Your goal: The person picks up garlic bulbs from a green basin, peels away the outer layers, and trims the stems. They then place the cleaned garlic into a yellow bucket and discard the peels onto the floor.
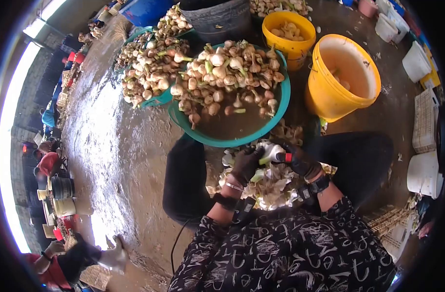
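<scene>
My gloved left hand is closed around the green stem of a white garlic bulb. Close beside it, my gloved right hand grips a tool with a red-and-black handle; its working end cannot be made out. Beneath both hands lies a heap of garlic peelings and cut stalks between my legs. Just in front stands a round green basin with muddy water and many garlic bulbs piled toward its far side.
To the right of the basin stand a large yellow bucket with murky water and a smaller yellow bucket holding peeled bulbs. More garlic is heaped at the left. A black tub is behind. Another person's boot rests on the wet floor.
</scene>
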The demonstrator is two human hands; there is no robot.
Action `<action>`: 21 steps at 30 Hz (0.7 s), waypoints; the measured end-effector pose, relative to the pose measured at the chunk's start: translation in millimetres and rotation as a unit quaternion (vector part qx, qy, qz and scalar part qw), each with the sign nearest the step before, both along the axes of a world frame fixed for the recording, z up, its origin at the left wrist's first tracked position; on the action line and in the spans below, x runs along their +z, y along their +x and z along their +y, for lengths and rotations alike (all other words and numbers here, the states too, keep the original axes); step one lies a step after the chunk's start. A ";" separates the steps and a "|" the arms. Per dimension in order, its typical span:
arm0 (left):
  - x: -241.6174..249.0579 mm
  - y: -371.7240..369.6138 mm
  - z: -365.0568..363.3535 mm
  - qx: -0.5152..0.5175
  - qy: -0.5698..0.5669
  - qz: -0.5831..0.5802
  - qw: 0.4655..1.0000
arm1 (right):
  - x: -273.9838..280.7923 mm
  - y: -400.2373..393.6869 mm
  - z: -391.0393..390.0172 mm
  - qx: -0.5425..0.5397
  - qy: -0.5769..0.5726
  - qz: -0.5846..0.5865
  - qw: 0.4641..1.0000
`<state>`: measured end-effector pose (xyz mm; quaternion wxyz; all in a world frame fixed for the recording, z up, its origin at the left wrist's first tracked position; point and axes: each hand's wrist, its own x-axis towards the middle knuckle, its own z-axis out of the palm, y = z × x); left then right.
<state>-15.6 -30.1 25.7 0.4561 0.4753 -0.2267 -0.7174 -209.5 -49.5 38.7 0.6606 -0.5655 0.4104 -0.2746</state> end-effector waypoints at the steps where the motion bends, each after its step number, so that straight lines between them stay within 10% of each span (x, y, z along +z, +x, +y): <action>1: 6.1 5.8 1.8 -0.020 0.008 -0.001 1.000 | -0.4 1.0 -1.5 -0.028 -0.007 -0.071 0.997; 2: 11.8 5.8 3.1 -0.021 0.010 -0.001 1.000 | 1.2 1.7 -0.8 -0.029 -0.005 -0.071 0.997; 4: 24.0 4.9 3.3 -0.004 0.020 -0.098 0.995 | 22.3 11.6 -0.1 -0.027 -0.429 0.208 0.879; 9: 7.9 9.4 -1.5 -0.016 -0.010 -0.061 0.998 | -15.8 20.2 -0.8 -0.092 -0.453 0.272 0.844; 11: 0.7 6.3 6.0 -0.021 -0.186 -0.166 0.968 | -53.6 19.0 -15.8 -0.278 -0.005 -0.030 0.960; 14: 22.5 11.6 24.1 -0.285 -0.317 -0.339 0.839 | -84.7 1.2 -32.0 -0.275 0.215 -0.231 0.908; 18: -2.3 20.0 26.9 -0.626 -0.201 -0.508 0.556 | -105.1 5.9 -36.4 -0.298 0.193 -0.235 0.905; 19: -5.4 30.4 26.1 -0.585 -0.198 -0.525 0.586 | -89.9 -5.2 -37.6 -0.228 0.396 -0.420 0.784; 21: -22.5 51.7 12.8 -0.492 -0.211 -0.551 0.640 | -77.4 -7.7 -35.7 -0.240 0.398 -0.405 0.787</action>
